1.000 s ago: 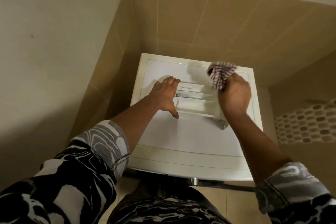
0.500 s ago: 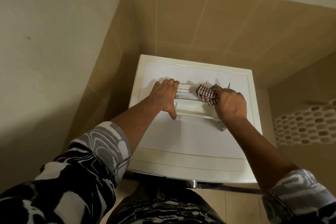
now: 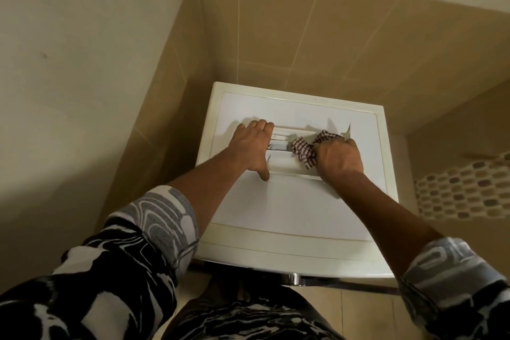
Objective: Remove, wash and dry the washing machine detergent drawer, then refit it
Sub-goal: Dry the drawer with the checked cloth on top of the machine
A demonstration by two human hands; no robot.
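The white detergent drawer [image 3: 285, 164] lies on top of the white washing machine [image 3: 289, 215], its compartments facing up. My left hand [image 3: 252, 149] clasps the drawer's left end, fingers over the far side and thumb on the near edge. My right hand [image 3: 340, 159] is closed on a red-and-white checked cloth [image 3: 303, 149] and presses it into the drawer's right part. The right end of the drawer is hidden under that hand.
The machine stands in a corner, with a cream wall on the left and tan tiles [image 3: 303, 36] behind. A mosaic tile strip [image 3: 463, 193] runs at the right. A chrome part [image 3: 292, 279] shows below the machine's front edge.
My right hand came down from above the drawer's far right corner and pushed the cloth into the compartments, moving it leftward. The left hand stayed on the drawer's left end.
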